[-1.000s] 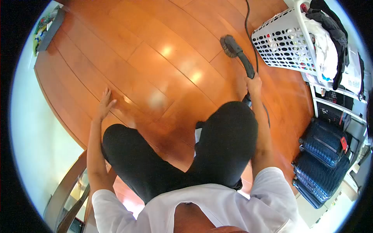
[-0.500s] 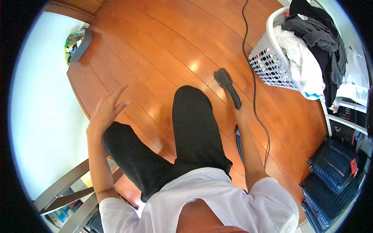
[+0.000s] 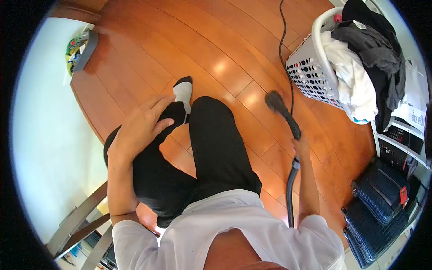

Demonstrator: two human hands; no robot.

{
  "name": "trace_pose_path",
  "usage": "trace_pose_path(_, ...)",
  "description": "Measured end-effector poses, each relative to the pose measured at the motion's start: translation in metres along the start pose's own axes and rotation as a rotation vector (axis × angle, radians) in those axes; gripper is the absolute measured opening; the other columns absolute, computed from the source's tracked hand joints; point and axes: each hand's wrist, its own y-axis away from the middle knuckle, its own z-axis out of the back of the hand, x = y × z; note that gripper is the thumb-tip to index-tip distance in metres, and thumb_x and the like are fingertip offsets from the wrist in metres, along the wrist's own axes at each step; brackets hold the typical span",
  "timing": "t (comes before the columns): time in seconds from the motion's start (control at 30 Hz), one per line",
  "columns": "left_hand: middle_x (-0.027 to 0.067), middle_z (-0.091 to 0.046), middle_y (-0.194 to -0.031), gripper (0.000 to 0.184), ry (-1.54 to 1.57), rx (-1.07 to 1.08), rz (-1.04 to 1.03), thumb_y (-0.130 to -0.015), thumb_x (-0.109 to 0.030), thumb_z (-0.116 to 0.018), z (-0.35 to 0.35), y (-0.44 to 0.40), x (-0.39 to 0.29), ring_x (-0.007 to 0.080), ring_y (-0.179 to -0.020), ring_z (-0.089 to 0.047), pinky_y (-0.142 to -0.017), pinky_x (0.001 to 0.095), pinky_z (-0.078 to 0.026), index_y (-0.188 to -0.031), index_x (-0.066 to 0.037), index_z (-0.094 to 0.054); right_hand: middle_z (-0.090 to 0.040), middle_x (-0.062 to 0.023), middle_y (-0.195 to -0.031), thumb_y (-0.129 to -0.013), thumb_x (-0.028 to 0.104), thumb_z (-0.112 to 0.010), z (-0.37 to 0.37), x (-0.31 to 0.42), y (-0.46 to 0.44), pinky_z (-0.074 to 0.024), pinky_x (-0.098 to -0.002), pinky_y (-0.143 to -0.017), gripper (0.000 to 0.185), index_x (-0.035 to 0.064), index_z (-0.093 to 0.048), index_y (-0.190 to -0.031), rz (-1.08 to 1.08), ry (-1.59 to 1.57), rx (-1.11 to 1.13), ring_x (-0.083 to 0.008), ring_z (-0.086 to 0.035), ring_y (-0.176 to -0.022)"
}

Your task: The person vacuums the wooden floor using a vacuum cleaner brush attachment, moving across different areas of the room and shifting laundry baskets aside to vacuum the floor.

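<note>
My right hand [image 3: 302, 146] is wrapped round the handle of a vacuum cleaner brush [image 3: 282, 110], a dark tool with a fuzzy grey head. The head points forward, above or on the wooden floor [image 3: 216, 40]; I cannot tell whether it touches. Behind the hand, a dark vacuum hose [image 3: 290, 193] runs back along my forearm. My left hand [image 3: 141, 128] holds nothing, with fingers stretched and thumb apart, over my left knee in black trousers [image 3: 166, 189]. Whether it rests on the cloth is unclear. A grey-and-black sock [image 3: 182, 92] shows beyond that knee.
A black cord [image 3: 283, 49] trails across the floor beside a white laundry basket [image 3: 310, 74] heaped with clothes. Dark textured bags [image 3: 382, 193] lie at right. A grey bin [image 3: 87, 49] stands by the left wall, and a wooden-railed frame [image 3: 81, 216] at lower left.
My right hand has moved right with the vacuum brush, and more of the hose shows. My left hand has come inward over the knee. My socked left foot has come into view.
</note>
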Motion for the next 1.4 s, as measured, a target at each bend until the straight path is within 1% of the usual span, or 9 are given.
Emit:
trace_pose_path(0.17,0.0154,-0.055,-0.133,0.057,0.112,0.179,-0.091,-0.083,-0.018,-0.068,0.007,-0.020,-0.013,0.0362,-0.118,-0.053,-0.100,0.0421,-0.043,-0.137,-0.008,-0.049,-0.054,-0.0113,-0.065,-0.079,0.005,-0.059,0.013,0.017,0.023,-0.0435,-0.0352,-0.049,0.040,0.0027,-0.056,-0.119,-0.100,0.092,0.046,-0.0194,-0.055,-0.052)
trace_pose_path(0.33,0.0154,-0.056,-0.131,0.063,0.068,0.253,-0.106,-0.080,-0.018,-0.070,0.006,-0.022,-0.017,0.0347,-0.119,-0.053,-0.101,0.0426,-0.042,-0.138,-0.010,-0.048,-0.057,-0.0134,-0.064,-0.078,0.007,-0.061,-0.057,0.059,-0.062,-0.0458,-0.0369,-0.048,0.045,0.0010,-0.053,-0.122,0.122,0.209,-0.003,-0.0240,-0.060,-0.053)
trace_pose_path(0.43,0.0151,-0.057,-0.128,0.062,0.125,0.260,-0.123,-0.080,-0.020,-0.071,0.009,-0.027,-0.019,0.0351,-0.115,-0.055,-0.100,0.0428,-0.043,-0.137,-0.008,-0.049,-0.063,-0.0229,-0.077,-0.078,0.012,-0.061,-0.084,0.132,-0.093,-0.0503,-0.0413,-0.060,0.046,-0.0025,-0.052,-0.121,0.243,0.239,0.037,-0.0339,-0.065,-0.067)
trace_pose_path(0.5,0.0153,-0.057,-0.126,0.062,0.075,0.215,-0.149,-0.079,-0.021,-0.071,0.008,-0.025,-0.020,0.0351,-0.112,-0.056,-0.097,0.0429,-0.044,-0.135,-0.008,-0.049,-0.065,-0.0301,-0.099,-0.081,0.024,-0.066,-0.095,0.198,-0.099,-0.0477,-0.0500,-0.083,0.045,0.0001,-0.056,-0.117,0.126,0.295,0.102,-0.0438,-0.063,-0.098)
trace_pose_path(0.8,0.0125,-0.054,-0.132,0.057,0.064,0.166,-0.165,-0.079,-0.016,-0.070,-0.003,-0.016,-0.021,0.0315,-0.111,-0.055,-0.094,0.0422,-0.044,-0.132,-0.005,-0.051,-0.067,-0.0271,-0.101,-0.083,0.020,-0.062,-0.210,0.314,-0.190,-0.0497,-0.0506,-0.087,0.029,0.0007,-0.061,-0.105,0.348,0.232,0.013,-0.0438,-0.063,-0.099)
trace_pose_path(0.97,0.0126,-0.055,-0.130,0.056,0.067,0.162,-0.164,-0.079,-0.015,-0.071,-0.004,-0.009,-0.015,0.0312,-0.111,-0.056,-0.094,0.0415,-0.043,-0.131,-0.005,-0.052,-0.066,-0.0262,-0.104,-0.083,0.022,-0.067,-0.209,0.242,-0.162,-0.0496,-0.0511,-0.086,0.040,-0.0012,-0.056,-0.113,0.459,0.252,0.007,-0.0437,-0.063,-0.099)
trace_pose_path(1.1,0.0131,-0.057,-0.127,0.057,0.116,0.155,-0.100,-0.078,-0.014,-0.071,-0.002,-0.007,-0.003,0.0317,-0.109,-0.056,-0.094,0.0418,-0.044,-0.131,-0.005,-0.052,-0.062,-0.0280,-0.098,-0.085,0.019,-0.063,-0.124,0.186,-0.043,-0.0460,-0.0447,-0.087,0.038,-0.0041,-0.054,-0.114,0.236,0.018,0.102,-0.0391,-0.061,-0.102)
trace_pose_path(1.17,0.0138,-0.057,-0.126,0.057,0.134,0.159,-0.079,-0.078,-0.014,-0.071,0.003,-0.006,0.001,0.0320,-0.108,-0.057,-0.094,0.0417,-0.044,-0.131,-0.005,-0.052,-0.065,-0.0303,-0.099,-0.087,0.022,-0.063,-0.113,0.153,-0.020,-0.0495,-0.0463,-0.078,0.040,-0.0032,-0.054,-0.116,0.061,0.230,0.159,-0.0413,-0.065,-0.096)
trace_pose_path(1.4,0.0158,-0.056,-0.127,0.057,0.114,0.163,-0.115,-0.079,-0.017,-0.070,0.009,-0.004,-0.003,0.0321,-0.110,-0.056,-0.095,0.0401,-0.043,-0.132,-0.005,-0.051,-0.066,-0.0269,-0.095,-0.089,0.022,-0.060,-0.203,0.230,-0.091,-0.0488,-0.0532,-0.080,0.038,0.0015,-0.053,-0.120,0.295,0.233,0.082,-0.0436,-0.064,-0.093)
